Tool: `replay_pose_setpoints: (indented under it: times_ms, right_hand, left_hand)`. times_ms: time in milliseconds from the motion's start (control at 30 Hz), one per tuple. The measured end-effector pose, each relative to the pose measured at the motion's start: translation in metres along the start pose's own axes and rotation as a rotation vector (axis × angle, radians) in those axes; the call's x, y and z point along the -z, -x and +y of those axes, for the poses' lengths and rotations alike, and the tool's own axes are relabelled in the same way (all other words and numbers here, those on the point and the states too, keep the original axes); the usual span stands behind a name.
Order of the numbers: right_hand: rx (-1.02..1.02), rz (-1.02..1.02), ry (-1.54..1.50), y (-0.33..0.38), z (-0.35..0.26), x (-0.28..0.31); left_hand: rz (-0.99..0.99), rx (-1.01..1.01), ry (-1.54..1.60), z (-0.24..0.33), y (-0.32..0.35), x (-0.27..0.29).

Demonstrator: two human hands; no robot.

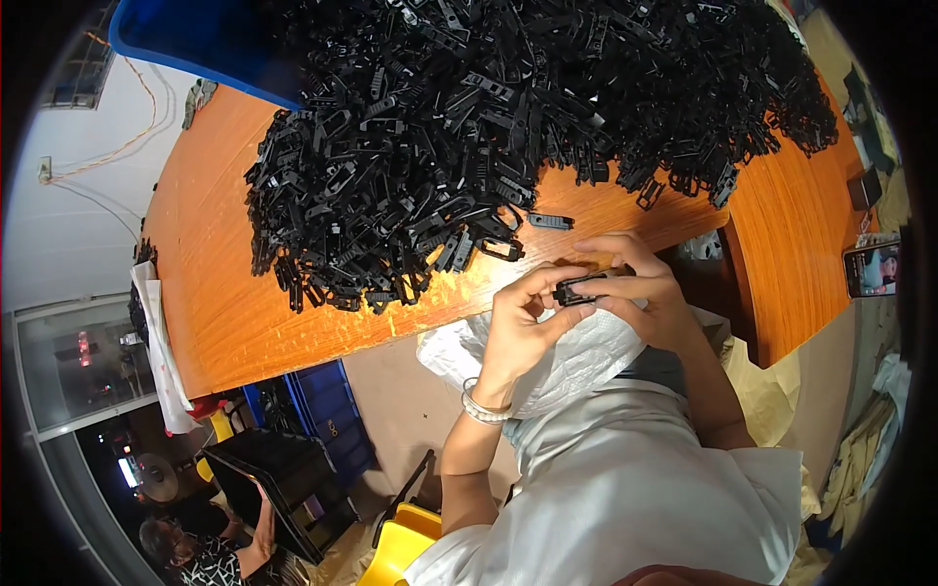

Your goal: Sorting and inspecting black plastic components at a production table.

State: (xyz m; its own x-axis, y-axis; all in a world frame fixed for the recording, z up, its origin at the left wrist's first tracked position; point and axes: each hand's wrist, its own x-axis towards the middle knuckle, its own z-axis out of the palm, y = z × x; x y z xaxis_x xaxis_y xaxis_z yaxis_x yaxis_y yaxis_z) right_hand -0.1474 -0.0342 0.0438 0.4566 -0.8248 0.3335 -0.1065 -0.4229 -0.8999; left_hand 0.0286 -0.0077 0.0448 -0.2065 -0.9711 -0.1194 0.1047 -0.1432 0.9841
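Between my two hands, just off the table's near edge, is a small black plastic part. My left hand grips its left end with thumb and fingers, a pale bracelet on the wrist. On the other end, the thumb and fingers of my right hand close from the right. Fingers cover much of the part, so its full shape is hidden. One similar loose part lies on the wood just beyond my hands. Past it spreads a big heap of black plastic parts, some of them open frames.
The curved wooden table holds the heap, with a blue bin tipped at the far left. A white sack covers my lap. A phone stands at the right. Lower left, another person handles a black crate near blue crates.
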Motion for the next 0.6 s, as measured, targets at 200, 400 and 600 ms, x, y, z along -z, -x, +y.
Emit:
replay_pose_setpoints:
  times_ms: [200, 400, 600]
  right_hand:
    - [0.096, -0.020, 0.148, 0.000, -0.003, -0.003]
    - [0.037, 0.376, 0.050, 0.019, 0.011, -0.002]
    - [-0.207, 0.483, -0.007, 0.017, 0.019, 0.000]
  left_hand:
    - [-0.045, 0.170, 0.392, 0.000, -0.002, 0.002]
    - [0.099, -0.073, 0.028, 0.013, -0.028, -0.012]
    - [0.261, -0.433, -0.830, 0.019, -0.074, -0.008]
